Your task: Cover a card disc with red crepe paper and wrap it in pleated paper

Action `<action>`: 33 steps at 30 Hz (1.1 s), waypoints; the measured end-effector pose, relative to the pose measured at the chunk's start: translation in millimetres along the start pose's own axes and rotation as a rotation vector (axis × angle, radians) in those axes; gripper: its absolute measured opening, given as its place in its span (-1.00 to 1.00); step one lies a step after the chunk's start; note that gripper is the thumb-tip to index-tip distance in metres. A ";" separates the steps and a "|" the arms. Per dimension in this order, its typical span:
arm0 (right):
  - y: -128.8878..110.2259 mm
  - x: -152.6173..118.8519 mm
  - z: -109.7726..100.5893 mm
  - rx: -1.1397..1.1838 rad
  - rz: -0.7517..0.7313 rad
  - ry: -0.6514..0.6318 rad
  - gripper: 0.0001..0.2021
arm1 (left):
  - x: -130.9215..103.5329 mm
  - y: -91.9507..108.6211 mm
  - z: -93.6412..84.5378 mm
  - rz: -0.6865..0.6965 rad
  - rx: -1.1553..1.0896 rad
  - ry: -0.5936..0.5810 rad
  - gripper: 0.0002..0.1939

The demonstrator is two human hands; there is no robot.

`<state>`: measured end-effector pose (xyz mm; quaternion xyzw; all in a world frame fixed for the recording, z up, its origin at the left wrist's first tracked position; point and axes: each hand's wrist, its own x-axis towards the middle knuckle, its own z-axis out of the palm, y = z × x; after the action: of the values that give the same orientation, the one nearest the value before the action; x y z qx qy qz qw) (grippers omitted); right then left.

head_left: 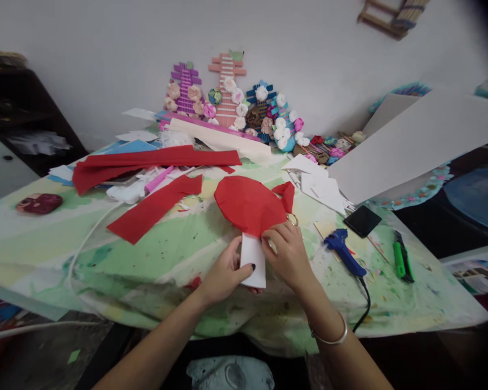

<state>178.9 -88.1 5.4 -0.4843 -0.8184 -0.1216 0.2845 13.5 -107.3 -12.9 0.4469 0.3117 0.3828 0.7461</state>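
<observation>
Here we are at the neck of the paddle: the red head sits just beyond both hands, its face covered in red sheet, while the handle, between them, shows bare white. So the head looks largely covered, I'd judge, and the handle has no red on it below the neck; a crumpled red flap sticks up at the head's right edge, just past the right hand, not lying flat. The left hand has a firm grasp on the handle, partly closed, thumb across the white front and fingertips peeping out under the bottom end. And the right hand, fingers curled nearly shut, brings its tips to the seam where red meets white; whether they pinch the edge or only press it, I cannot tell. Ahead and left of the left hand lie a short red strip and a long red strip, both loose. Off to the right of the right hand rests the glue gun, with the green cutter farther out, neither one held.
</observation>
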 end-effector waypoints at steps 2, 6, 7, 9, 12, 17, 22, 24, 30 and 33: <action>0.8 0.5 1.3 0.008 0.002 -0.013 -0.86 | -0.3 0.7 0.6 0.003 0.000 0.002 -0.29; 1.5 1.7 2.4 0.041 0.017 -0.083 -0.87 | -0.4 2.8 1.3 -0.003 0.001 0.001 -0.30; 1.7 1.9 2.7 0.048 0.018 -0.099 -0.87 | -0.4 3.2 1.3 -0.004 0.001 0.002 -0.30; 2.6 2.0 3.7 0.063 0.020 -0.119 -0.87 | -0.3 3.5 1.3 -0.006 -0.001 -0.001 -0.31; 4.7 1.3 6.1 0.082 0.014 -0.145 -0.87 | -0.1 2.5 0.9 -0.005 -0.006 -0.005 -0.31; 6.2 -0.3 9.3 0.084 0.019 -0.201 -0.87 | 0.7 -1.2 -0.6 0.003 -0.008 -0.006 -0.28; 4.5 0.8 3.6 0.098 0.005 -0.237 -0.85 | 0.4 -1.0 -0.7 0.004 -0.002 0.010 -0.24; 4.6 1.6 -1.2 0.145 -0.006 -0.233 -0.83 | 0.2 -0.3 -0.5 -0.001 -0.003 0.011 -0.24; 12.6 -1.5 -12.8 0.465 0.093 -0.041 -0.86 | 1.2 -0.8 -1.2 0.012 0.000 -0.011 -0.23; 18.2 -5.8 -12.0 0.559 0.165 0.064 -0.85 | 1.1 -1.3 -1.7 0.016 0.012 -0.015 -0.24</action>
<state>201.0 -88.9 10.3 -0.4480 -0.7687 0.1171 0.4413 13.1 -106.1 -14.9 0.4567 0.3049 0.3835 0.7426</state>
